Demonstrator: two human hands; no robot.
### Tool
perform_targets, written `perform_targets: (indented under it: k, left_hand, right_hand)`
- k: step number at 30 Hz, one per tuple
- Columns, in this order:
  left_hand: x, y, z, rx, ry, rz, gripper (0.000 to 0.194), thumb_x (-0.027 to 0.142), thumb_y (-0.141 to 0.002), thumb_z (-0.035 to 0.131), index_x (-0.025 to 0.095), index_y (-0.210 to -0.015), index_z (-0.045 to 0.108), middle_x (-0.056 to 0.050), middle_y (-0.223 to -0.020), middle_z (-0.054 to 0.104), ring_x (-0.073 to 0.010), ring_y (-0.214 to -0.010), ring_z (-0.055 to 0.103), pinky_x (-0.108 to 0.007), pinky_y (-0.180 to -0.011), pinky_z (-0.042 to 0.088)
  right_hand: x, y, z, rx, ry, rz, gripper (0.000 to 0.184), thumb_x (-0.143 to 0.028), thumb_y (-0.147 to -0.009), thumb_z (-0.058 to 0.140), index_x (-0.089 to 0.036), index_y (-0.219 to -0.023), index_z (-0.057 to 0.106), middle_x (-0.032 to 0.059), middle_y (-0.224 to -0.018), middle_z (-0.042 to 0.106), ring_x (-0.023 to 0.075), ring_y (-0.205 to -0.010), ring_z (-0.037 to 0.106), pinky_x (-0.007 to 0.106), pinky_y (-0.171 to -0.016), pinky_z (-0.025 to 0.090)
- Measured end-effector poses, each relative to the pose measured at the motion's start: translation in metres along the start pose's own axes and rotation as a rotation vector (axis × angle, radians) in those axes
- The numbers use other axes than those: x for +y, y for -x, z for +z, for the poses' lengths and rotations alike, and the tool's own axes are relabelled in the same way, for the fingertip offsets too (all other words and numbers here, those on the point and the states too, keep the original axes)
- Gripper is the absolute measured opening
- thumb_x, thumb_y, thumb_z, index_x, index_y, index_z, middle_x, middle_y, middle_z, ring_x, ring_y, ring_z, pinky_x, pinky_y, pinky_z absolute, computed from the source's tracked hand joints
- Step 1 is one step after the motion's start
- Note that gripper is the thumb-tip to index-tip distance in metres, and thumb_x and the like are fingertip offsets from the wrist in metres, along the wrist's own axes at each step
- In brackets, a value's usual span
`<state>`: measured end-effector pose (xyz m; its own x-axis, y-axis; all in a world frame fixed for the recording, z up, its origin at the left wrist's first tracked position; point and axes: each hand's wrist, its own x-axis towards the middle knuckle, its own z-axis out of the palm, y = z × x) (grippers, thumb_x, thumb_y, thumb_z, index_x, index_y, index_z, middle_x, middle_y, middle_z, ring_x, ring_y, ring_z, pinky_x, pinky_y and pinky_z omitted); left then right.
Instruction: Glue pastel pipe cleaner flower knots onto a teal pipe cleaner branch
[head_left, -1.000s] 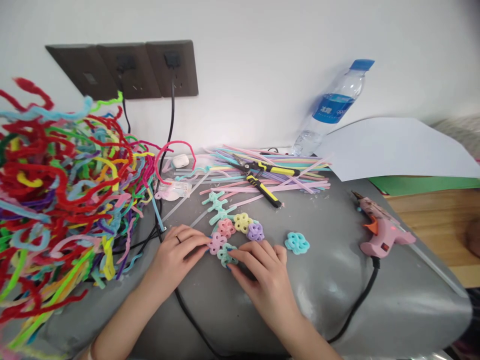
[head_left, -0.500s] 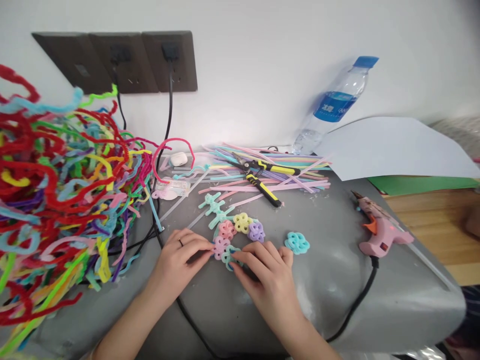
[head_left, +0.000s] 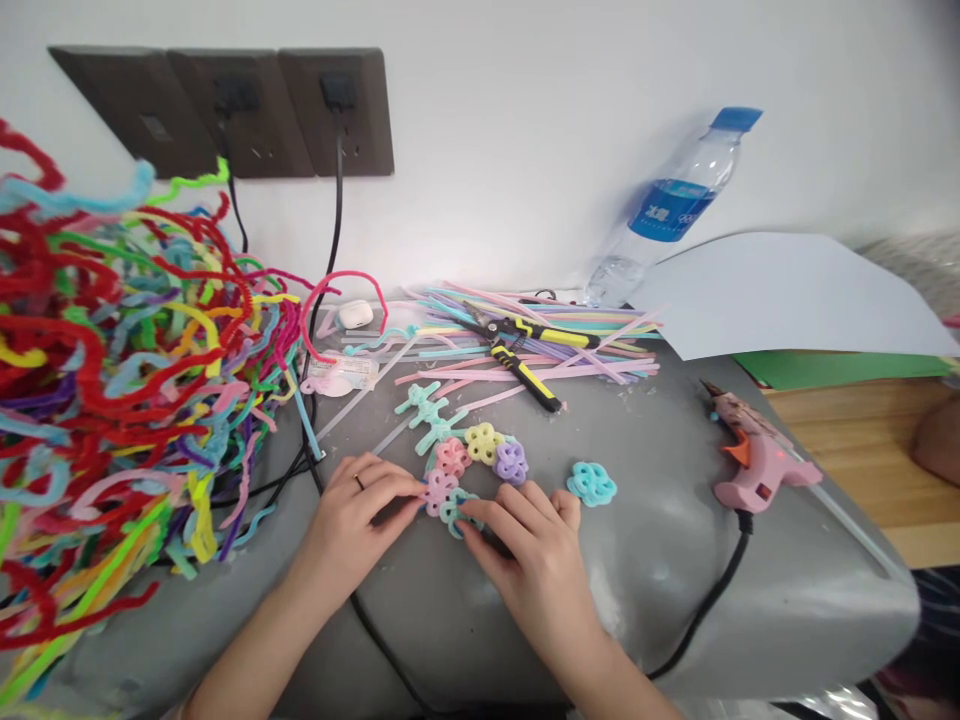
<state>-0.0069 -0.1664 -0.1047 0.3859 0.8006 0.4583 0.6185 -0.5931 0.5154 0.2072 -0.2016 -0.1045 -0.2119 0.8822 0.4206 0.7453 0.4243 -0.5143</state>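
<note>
Several pipe-cleaner flowers sit joined in a curve on the grey table (head_left: 645, 600). My left hand (head_left: 375, 515) pinches the edge of the pink-lilac flower (head_left: 439, 493). My right hand (head_left: 525, 545) has thumb and forefinger closed on the mint-green flower (head_left: 454, 512), partly covering it. Above these lie a coral-pink flower (head_left: 452, 457), a yellow flower (head_left: 484, 443) and a purple flower (head_left: 511, 463). A mint-green branched pipe-cleaner piece (head_left: 429, 418) extends up and left from the coral one. Apart on the right lies a turquoise flower (head_left: 592, 484).
Loose pipe cleaners (head_left: 150, 370) pile up at left. Yellow-black pliers (head_left: 525, 375) rest on straight pipe cleaners (head_left: 622, 350). A pink glue gun (head_left: 761, 470) with a black cable lies right; a water bottle (head_left: 671, 210) leans on the wall. Another cable (head_left: 382, 645) passes under my left wrist.
The view has shifted slightly. Both hands keep their pinch on the pink-lilac and mint-green flowers, with hardly any movement.
</note>
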Motion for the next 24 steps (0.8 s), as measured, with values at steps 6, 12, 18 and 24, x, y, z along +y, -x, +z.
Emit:
perform_targets:
  k: [6, 12, 18, 24]
  left_hand:
    - [0.0016, 0.0005, -0.0001, -0.01, -0.02, 0.004, 0.011, 0.014, -0.095, 0.061, 0.023, -0.093, 0.066, 0.002, -0.086, 0.072, -0.015, -0.08, 0.065, -0.031, -0.079, 0.044]
    - [0.0035, 0.0006, -0.0008, -0.02, -0.025, 0.009, 0.011, 0.013, -0.096, 0.059, 0.023, -0.095, 0.065, 0.002, -0.087, 0.071, -0.0143, -0.08, 0.064, -0.03, -0.079, 0.042]
    - [0.0039, 0.0018, -0.0015, -0.039, -0.019, 0.0, 0.013, 0.011, -0.096, 0.059, 0.022, -0.099, 0.064, 0.002, -0.09, 0.07, -0.014, -0.084, 0.063, -0.03, -0.082, 0.041]
    - [0.0025, 0.002, -0.0032, -0.028, 0.007, -0.018, 0.015, 0.01, -0.095, 0.058, 0.023, -0.1, 0.064, 0.002, -0.091, 0.069, -0.014, -0.085, 0.064, -0.029, -0.083, 0.043]
  right_hand:
    - [-0.0007, -0.0017, -0.0003, 0.002, -0.004, 0.001, 0.022, -0.029, -0.102, 0.056, -0.023, -0.086, 0.07, -0.0024, -0.068, 0.058, 0.0159, -0.068, 0.05, 0.034, -0.071, 0.024]
    - [0.0001, -0.0008, 0.002, 0.022, -0.016, -0.002, 0.026, -0.031, -0.104, 0.054, -0.022, -0.085, 0.069, -0.003, -0.066, 0.057, 0.0154, -0.066, 0.049, 0.033, -0.071, 0.023]
    - [0.0009, -0.0006, 0.0049, 0.03, -0.019, -0.004, 0.028, -0.033, -0.104, 0.052, -0.022, -0.085, 0.069, -0.0029, -0.065, 0.059, 0.0153, -0.066, 0.049, 0.033, -0.071, 0.022]
    - [0.0007, -0.0003, 0.0045, 0.016, -0.061, -0.004, 0.029, -0.032, -0.106, 0.05, -0.022, -0.086, 0.068, -0.004, -0.064, 0.066, 0.0144, -0.062, 0.049, 0.033, -0.071, 0.022]
